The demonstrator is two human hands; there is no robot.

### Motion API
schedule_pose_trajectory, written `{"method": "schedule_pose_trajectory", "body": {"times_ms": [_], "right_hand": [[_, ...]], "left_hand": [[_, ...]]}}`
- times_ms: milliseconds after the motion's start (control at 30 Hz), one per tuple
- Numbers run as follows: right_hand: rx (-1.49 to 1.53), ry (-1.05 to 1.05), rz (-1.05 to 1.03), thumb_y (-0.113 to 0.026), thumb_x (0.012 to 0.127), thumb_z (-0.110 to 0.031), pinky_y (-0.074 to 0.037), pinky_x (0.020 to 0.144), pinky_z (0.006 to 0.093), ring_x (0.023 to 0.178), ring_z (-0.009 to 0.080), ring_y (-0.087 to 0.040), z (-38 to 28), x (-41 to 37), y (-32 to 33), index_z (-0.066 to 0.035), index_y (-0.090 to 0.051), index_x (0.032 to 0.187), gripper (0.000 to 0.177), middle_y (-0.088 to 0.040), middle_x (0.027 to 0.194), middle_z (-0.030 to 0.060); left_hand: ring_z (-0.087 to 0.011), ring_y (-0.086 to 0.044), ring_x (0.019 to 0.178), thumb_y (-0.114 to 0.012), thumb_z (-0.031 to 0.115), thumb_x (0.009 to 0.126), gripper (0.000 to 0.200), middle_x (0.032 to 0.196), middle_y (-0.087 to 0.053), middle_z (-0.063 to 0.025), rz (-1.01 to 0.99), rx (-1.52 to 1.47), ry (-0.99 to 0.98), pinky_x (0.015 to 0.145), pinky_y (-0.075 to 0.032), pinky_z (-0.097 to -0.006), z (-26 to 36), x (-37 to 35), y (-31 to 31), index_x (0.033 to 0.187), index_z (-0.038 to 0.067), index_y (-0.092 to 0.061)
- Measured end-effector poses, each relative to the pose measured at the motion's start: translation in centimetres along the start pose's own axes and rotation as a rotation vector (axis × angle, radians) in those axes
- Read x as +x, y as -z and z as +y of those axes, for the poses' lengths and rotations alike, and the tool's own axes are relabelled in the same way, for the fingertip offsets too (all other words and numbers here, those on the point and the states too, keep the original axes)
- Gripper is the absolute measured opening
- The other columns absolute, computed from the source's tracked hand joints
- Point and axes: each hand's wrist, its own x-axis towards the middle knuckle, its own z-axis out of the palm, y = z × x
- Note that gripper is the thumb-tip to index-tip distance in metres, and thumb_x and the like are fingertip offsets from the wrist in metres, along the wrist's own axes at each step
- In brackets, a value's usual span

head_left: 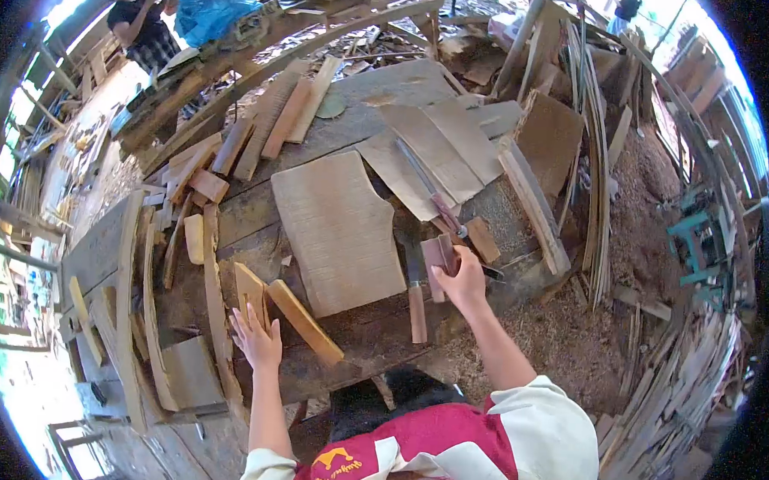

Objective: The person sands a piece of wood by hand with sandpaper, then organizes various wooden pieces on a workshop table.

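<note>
My left hand (pixel 256 339) lies flat with its fingers spread, on or just over a short wedge-shaped wood piece (pixel 250 291) on the workbench (pixel 355 123). A longer yellowish wood block (pixel 305 321) lies right beside it. My right hand (pixel 462 280) grips a small reddish wood block (pixel 440 254) near the bench's right edge. Just past that hand lies a long knife (pixel 428 188) with a reddish handle. A large flat board (pixel 338 229) lies between my two hands.
Planks, offcuts and thin boards (pixel 431 148) cover the bench. Curved strips and slats (pixel 590 155) lean at the right. Sawdust (pixel 586 335) covers the ground. A person (pixel 141 19) stands at the far left by a blue bag (pixel 210 5).
</note>
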Motion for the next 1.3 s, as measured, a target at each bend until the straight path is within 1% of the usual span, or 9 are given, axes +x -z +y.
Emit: {"method": "schedule_pose_trajectory", "body": {"times_ms": [100,167,233,300,567,867,1100,1267,1300], "right_hand": [[0.098,0.01,-0.088,-0.072,0.066,-0.028,-0.041,0.089,0.0397,0.106,0.0354,-0.05,-2.2,-0.7,0.3,-0.003,-0.036,0.125,0.074,-0.05,0.115,0.0217],[0.077,0.105,-0.122,-0.071,0.068,-0.028,-0.042,0.088,0.041,0.103,0.0365,-0.05,-3.2,-0.2,-1.0,-0.008,-0.025,0.135,0.084,-0.048,0.114,0.0227],[0.059,0.141,-0.16,-0.07,0.068,-0.027,-0.043,0.086,0.042,0.1,0.0374,-0.051,-4.9,0.7,-3.1,-0.011,-0.024,0.136,0.084,-0.049,0.111,0.0229],[0.007,0.132,-0.245,-0.069,0.07,-0.029,-0.047,0.079,0.0439,0.091,0.0388,-0.054,-6.9,1.8,-4.9,-0.02,-0.022,0.138,0.084,-0.05,0.102,0.0235],[-0.188,0.165,-0.351,-0.047,0.083,-0.053,-0.048,0.075,0.0444,0.09,0.0377,-0.057,-8.3,3.6,-8.5,-0.013,-0.036,0.126,0.06,-0.052,0.106,0.019],[-0.013,0.364,-0.507,-0.04,0.088,-0.044,-0.045,0.08,0.0432,0.097,0.0386,-0.054,-6.3,6.9,-7.4,-0.01,-0.026,0.136,0.06,-0.055,0.108,0.0239],[0.396,0.482,-0.671,-0.061,0.081,-0.011,-0.047,0.067,0.0332,0.072,0.0325,-0.058,-3.6,8.0,-7.9,0.0,-0.038,0.128,0.054,-0.06,0.078,0.018],[0.466,0.3,-0.735,-0.072,0.071,-0.021,-0.048,0.068,0.0341,0.073,0.0307,-0.06,-4.4,8.8,-9.8,-0.002,-0.042,0.125,0.065,-0.062,0.077,0.0145],[0.188,0.367,-0.623,-0.073,0.07,-0.024,-0.048,0.069,0.0355,0.075,0.031,-0.061,-5.9,8.6,-8.2,-0.003,-0.044,0.122,0.063,-0.062,0.077,0.0147]], "left_hand": [[-0.0365,-0.022,0.13,-0.056,0.039,0.082,0.072,0.141,-0.025,-0.0175,0.113,-0.225,-0.12,0.104,-0.023,-0.0481,2.2,-0.2,1.9,0.137,0.007,-0.024],[-0.0347,-0.045,0.114,-0.066,0.033,0.075,0.079,0.124,-0.046,-0.0212,0.162,-0.394,-0.346,0.094,-0.038,-0.0389,5.8,-0.5,3.2,0.135,0.0,-0.027],[-0.0341,-0.055,0.098,-0.072,0.034,0.07,0.087,0.108,-0.056,-0.0187,-0.269,-0.529,-0.206,0.079,-0.047,-0.0383,10.5,-0.9,6.1,0.135,-0.001,-0.025],[-0.0342,-0.059,0.088,-0.072,0.043,0.067,0.098,0.106,-0.057,-0.0225,-0.272,-0.473,-0.358,0.073,-0.049,-0.0387,13.3,-0.7,4.6,0.136,-0.002,-0.019],[-0.0341,-0.06,0.088,-0.073,0.05,0.06,0.104,0.093,-0.057,-0.0207,-0.319,-0.511,-0.309,0.072,-0.05,-0.0411,19.1,1.6,-1.8,0.13,-0.009,-0.024],[-0.0266,-0.063,0.067,-0.068,0.05,0.063,0.092,0.081,-0.058,-0.0158,-0.061,-0.333,-0.227,0.058,-0.053,-0.0355,21.0,0.7,-3.5,0.124,-0.011,-0.036],[-0.0255,-0.062,0.075,-0.065,0.047,0.07,0.089,0.087,-0.058,-0.0133,-0.105,-0.119,-0.101,0.059,-0.053,-0.0342,23.6,-1.1,-1.8,0.131,-0.007,-0.027],[-0.0265,-0.063,0.074,-0.064,0.05,0.07,0.088,0.089,-0.058,-0.0135,-0.093,-0.047,-0.064,0.059,-0.053,-0.0335,23.6,-1.3,-2.9,0.128,-0.007,-0.03],[-0.027,-0.063,0.073,-0.062,0.051,0.071,0.084,0.088,-0.058,-0.014,-0.108,-0.053,-0.028,0.059,-0.053,-0.034,23.9,-1.1,-3.2,0.124,-0.007,-0.033]]}}
